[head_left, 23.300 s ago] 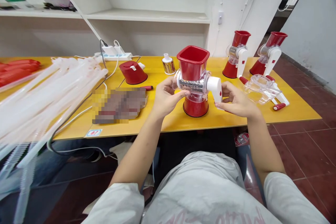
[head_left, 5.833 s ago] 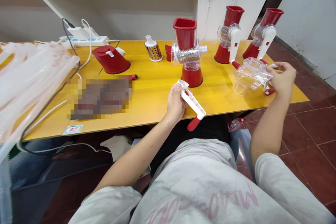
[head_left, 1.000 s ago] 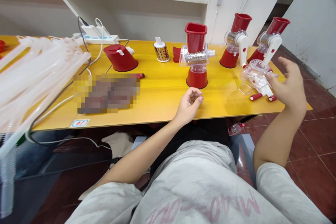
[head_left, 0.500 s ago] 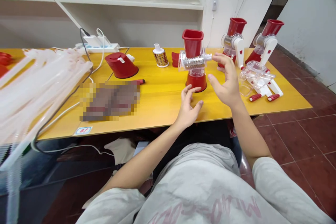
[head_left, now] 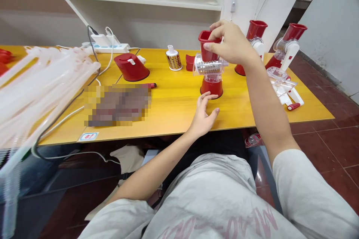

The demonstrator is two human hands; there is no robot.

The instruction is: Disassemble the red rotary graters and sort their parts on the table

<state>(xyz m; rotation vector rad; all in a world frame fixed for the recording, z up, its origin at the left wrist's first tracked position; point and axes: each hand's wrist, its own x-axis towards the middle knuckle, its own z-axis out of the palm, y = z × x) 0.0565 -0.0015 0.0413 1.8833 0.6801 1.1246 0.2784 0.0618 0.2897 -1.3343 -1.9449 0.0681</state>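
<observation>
A rotary drum grater stands upright on the table, with a red hopper, a metal drum in a clear housing and a red base. Around the upper right side of its hopper my right hand is closed, thumb in front and fingers bent over the rim. My left hand is open beside the base, its fingertips close to the lower front edge. Whether they touch the base I cannot tell. Left of the grater are a loose grating drum with a white stem and a small red part.
Two more rotary graters stand at the right, near clear and white parts. Leftward are a red base, a blurred-out patch, a power strip with cables and a pile of translucent plastic strips.
My right hand has risen from beside the drum's white stem to the hopper's top and closed around its side. The left hand has stayed by the base.
</observation>
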